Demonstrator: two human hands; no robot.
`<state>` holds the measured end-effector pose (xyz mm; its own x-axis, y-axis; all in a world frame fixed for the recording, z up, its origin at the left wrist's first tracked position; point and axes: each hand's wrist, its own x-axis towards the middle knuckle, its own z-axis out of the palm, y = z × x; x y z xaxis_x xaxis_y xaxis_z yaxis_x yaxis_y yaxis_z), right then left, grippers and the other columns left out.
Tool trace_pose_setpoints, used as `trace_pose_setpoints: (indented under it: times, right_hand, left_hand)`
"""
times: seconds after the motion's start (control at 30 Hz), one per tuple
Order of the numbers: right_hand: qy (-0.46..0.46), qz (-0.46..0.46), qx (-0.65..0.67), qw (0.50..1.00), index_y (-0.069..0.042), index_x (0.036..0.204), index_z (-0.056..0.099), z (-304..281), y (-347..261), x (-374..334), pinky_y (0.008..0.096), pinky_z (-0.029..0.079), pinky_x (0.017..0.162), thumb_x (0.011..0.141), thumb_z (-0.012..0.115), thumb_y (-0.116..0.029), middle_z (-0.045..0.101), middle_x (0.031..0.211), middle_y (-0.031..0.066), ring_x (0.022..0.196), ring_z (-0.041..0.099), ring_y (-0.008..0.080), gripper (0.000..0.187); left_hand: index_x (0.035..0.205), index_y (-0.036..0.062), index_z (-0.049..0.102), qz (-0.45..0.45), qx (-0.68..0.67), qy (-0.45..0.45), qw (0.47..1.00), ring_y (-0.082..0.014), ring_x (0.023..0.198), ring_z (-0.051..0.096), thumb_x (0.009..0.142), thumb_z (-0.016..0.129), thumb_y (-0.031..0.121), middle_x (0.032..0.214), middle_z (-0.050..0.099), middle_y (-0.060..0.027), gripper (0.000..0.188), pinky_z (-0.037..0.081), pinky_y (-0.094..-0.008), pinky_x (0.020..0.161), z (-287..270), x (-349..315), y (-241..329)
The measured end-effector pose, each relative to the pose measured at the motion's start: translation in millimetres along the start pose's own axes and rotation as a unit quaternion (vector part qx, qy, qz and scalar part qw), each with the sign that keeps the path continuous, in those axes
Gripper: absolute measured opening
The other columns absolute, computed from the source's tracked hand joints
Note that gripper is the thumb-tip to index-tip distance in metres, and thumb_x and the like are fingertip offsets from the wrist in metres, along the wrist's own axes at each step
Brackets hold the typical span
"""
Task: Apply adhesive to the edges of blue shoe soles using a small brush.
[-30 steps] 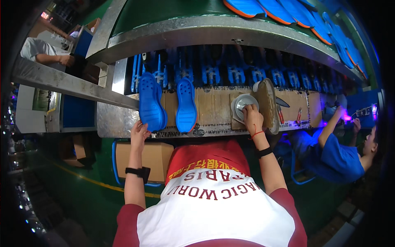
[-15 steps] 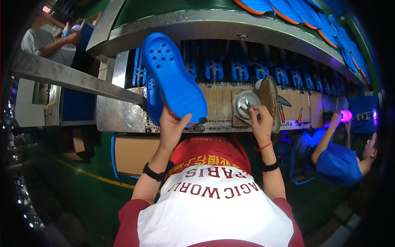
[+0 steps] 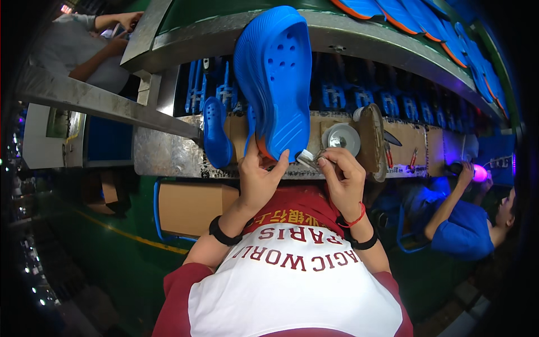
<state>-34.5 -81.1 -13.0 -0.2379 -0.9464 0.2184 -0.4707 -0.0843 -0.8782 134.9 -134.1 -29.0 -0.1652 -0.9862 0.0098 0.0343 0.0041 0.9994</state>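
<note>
My left hand [image 3: 264,174] grips a blue foam clog [image 3: 289,101] by its heel. The clog's holed toe points away from me, and an orange edge shows at the heel. Pinched in my right hand [image 3: 345,177] is a small brush [image 3: 306,156] with a white tip. That tip is at the dark tab on the clog's heel edge; whether it touches is hard to see. Beyond my right hand stands a white bowl [image 3: 352,135]. Another blue clog [image 3: 218,137] lies on the bench to the left, and more blue shows behind the held one.
The bench [image 3: 168,149] bears pliers [image 3: 414,159] and a dark blade [image 3: 392,139] at right. Behind it runs a row of blue clamps [image 3: 365,98] under a metal rail [image 3: 224,35]. Blue soles [image 3: 415,22] lie above. A co-worker [image 3: 463,224] sits at right, another person [image 3: 78,50] at far left.
My right hand has left the bowl and moved left with the brush to the clog's heel. My left hand has shifted right and turned the clog more upright, bringing its side into view.
</note>
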Motion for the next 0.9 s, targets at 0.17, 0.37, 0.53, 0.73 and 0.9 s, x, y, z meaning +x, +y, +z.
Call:
trace_pose_setpoints:
  times: [0.17,0.37,0.53,0.73,0.9]
  right_hand:
    - [0.026,-0.011,-0.033,0.999,0.001,0.087,0.065,2,-5,3,0.0256,0.039,0.05,0.081,0.065,-0.001,0.064,0.085,0.0095,0.059,0.053,0.0157,0.006]
    - [0.034,-0.007,-0.058,0.998,0.001,0.088,0.065,-2,-5,3,0.0256,0.039,0.05,0.081,0.066,0.0,0.064,0.085,0.0104,0.06,0.054,0.0164,0.007]
    - [0.036,0.001,-0.056,0.998,0.001,0.089,0.065,-3,-8,2,0.0255,0.041,0.051,0.08,0.066,0.001,0.063,0.086,0.011,0.059,0.054,0.0167,0.009]
    - [0.012,-0.043,-0.051,0.998,0.002,0.09,0.063,4,-9,3,0.027,0.047,0.058,0.08,0.065,0.002,0.064,0.087,0.0122,0.064,0.06,0.0201,0.01]
    - [0.008,-0.039,-0.02,0.999,0.003,0.09,0.064,7,-5,6,0.0269,0.048,0.058,0.081,0.065,0.002,0.065,0.089,0.0133,0.065,0.062,0.0195,0.009]
  left_hand:
    - [0.126,-0.0064,0.041,0.033,-0.013,0.019,0.999,-0.0151,0.088,0.064,0.083,0.063,-0.003,0.1,0.063,-0.0124,0.049,0.055,-0.0263,0.073,-1,0,-1]
    - [0.117,-0.0007,0.043,-0.005,-0.029,0.01,1.0,-0.0147,0.094,0.061,0.083,0.064,-0.006,0.106,0.059,-0.0106,0.04,0.054,-0.0259,0.078,-3,-3,4]
    - [0.116,-0.0006,0.043,-0.005,-0.024,0.013,1.0,-0.0149,0.093,0.062,0.083,0.064,-0.006,0.105,0.059,-0.0103,0.04,0.054,-0.0259,0.077,-3,-3,5]
    - [0.128,-0.0055,0.04,0.029,-0.014,0.021,0.999,-0.0161,0.091,0.064,0.083,0.064,-0.002,0.103,0.063,-0.0126,0.051,0.055,-0.0271,0.076,-4,-1,-1]
    - [0.127,-0.0054,0.04,0.041,-0.022,0.034,0.998,-0.0163,0.091,0.064,0.083,0.064,-0.002,0.103,0.062,-0.0129,0.05,0.055,-0.0278,0.077,-2,3,-1]
